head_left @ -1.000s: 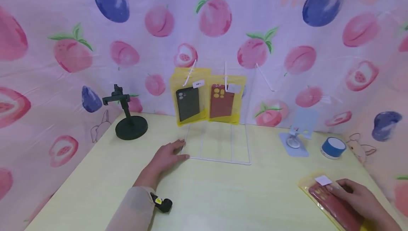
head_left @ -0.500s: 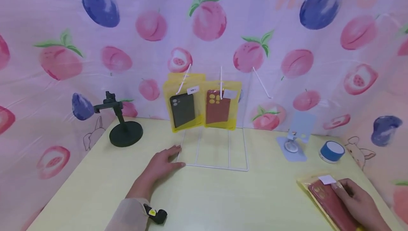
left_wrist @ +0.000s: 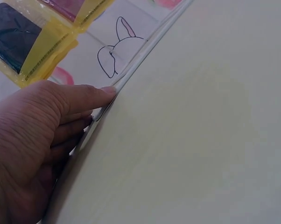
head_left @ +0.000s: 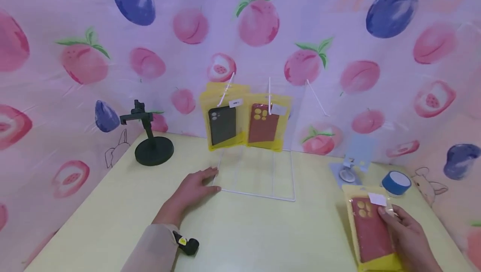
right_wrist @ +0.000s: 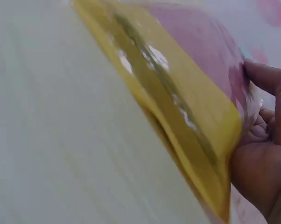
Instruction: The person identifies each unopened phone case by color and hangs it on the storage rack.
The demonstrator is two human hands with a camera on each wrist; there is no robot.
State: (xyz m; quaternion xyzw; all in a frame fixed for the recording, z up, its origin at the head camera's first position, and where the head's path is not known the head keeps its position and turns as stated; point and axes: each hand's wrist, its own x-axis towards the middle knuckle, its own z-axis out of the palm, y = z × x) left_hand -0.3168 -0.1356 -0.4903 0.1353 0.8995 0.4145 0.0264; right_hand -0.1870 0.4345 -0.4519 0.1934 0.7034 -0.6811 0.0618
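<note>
My right hand (head_left: 409,234) pinches a packaged phone case (head_left: 372,230) by its right side, thumb on the front. The case is dark red, in a clear bag with yellow edges and a white label; the right wrist view shows the bag's yellow bottom (right_wrist: 178,107). At the front left corner of a white wire display rack (head_left: 259,195), my left hand (head_left: 193,190) rests with thumb and fingers extended, touching the base wires. Two hooks of the rack carry a bagged black phone case (head_left: 222,126) and a bagged red phone case (head_left: 263,128). The rightmost hook (head_left: 318,99) holds nothing.
A black stand with a round base (head_left: 154,151) is at the back left of the pale table (head_left: 240,238). Toward the back right are a light blue folding phone stand (head_left: 355,159) and a small blue-and-white cylinder (head_left: 396,183). A fruit-print curtain (head_left: 233,13) hangs behind.
My right hand has raised the bagged red case and turned it more upright, its front now facing me. The left hand stays at the rack's corner. The head view shifts slightly.
</note>
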